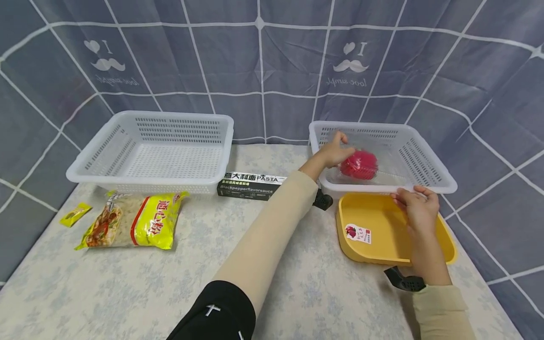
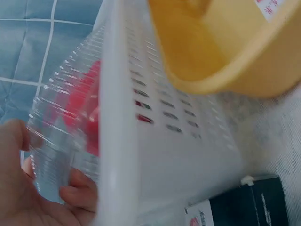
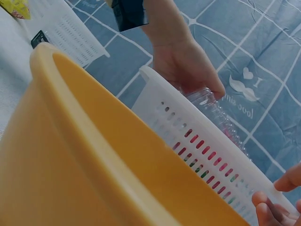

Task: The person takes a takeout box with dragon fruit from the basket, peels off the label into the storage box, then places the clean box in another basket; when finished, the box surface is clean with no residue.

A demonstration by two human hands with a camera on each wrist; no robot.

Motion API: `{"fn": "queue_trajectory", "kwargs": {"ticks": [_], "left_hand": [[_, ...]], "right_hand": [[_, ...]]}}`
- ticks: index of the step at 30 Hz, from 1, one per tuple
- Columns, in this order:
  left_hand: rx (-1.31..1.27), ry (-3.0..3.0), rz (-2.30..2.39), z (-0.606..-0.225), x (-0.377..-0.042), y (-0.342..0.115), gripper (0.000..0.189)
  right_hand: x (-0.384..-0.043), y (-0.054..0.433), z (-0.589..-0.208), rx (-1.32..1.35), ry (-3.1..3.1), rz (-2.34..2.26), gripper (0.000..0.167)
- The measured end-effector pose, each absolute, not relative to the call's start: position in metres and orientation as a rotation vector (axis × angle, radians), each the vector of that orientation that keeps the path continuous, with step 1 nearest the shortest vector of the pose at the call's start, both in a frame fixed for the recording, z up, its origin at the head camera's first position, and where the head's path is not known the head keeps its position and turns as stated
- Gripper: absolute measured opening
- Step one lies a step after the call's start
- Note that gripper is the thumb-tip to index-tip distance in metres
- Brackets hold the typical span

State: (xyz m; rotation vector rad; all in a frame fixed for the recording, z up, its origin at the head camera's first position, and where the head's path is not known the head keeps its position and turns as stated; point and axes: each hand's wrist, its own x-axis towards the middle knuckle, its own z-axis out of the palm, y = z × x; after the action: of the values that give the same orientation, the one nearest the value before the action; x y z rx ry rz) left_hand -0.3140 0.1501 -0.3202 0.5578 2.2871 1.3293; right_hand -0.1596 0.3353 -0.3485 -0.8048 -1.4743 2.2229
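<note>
At the right stands a white slotted basket (image 1: pixel 425 174). My left hand (image 1: pixel 332 152) reaches over its left side and grips the edge of a clear plastic box (image 2: pixel 51 136), thumb on one side and fingers on the other. Inside that box lies a rounded red thing (image 1: pixel 359 164); its kind is unclear. My right hand (image 1: pixel 418 205) pinches the basket's front rim, thumb and fingers on either side of it in the right wrist view. Below the right wrist is a yellow tub (image 1: pixel 382 222) with a dragon fruit sticker, directly in front of the basket.
Another white basket (image 1: pixel 148 179) stands at the back left. A black pasta box (image 1: pixel 246 186) lies between the baskets. On the left are a yellow bag of pasta (image 1: pixel 136 219) and a small yellow packet (image 1: pixel 75 214). A tile-patterned curtain (image 1: pixel 289 61) hangs behind.
</note>
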Motion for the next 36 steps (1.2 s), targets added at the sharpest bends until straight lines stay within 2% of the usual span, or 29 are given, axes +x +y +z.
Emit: {"fn": "queue_trajectory", "kwargs": {"ticks": [8, 14, 20, 36], "left_hand": [[0.456, 2.233, 1.354, -0.323, -0.309, 0.162, 0.025], [0.396, 2.181, 1.452, -0.334, -0.300, 0.168, 0.035], [0.301, 2.208, 1.539, -0.343, -0.298, 0.175, 0.022], [0.182, 2.222, 1.579, -0.345, -0.296, 0.178, 0.024]], "right_hand": [[-0.161, 0.336, -0.350, -0.809, -1.480, 2.197, 0.046], [-0.161, 0.334, -0.351, -0.815, -1.474, 2.193, 0.045], [-0.161, 0.334, -0.351, -0.808, -1.491, 2.169, 0.046], [-0.162, 0.334, -0.353, -0.807, -1.505, 2.149, 0.044]]}}
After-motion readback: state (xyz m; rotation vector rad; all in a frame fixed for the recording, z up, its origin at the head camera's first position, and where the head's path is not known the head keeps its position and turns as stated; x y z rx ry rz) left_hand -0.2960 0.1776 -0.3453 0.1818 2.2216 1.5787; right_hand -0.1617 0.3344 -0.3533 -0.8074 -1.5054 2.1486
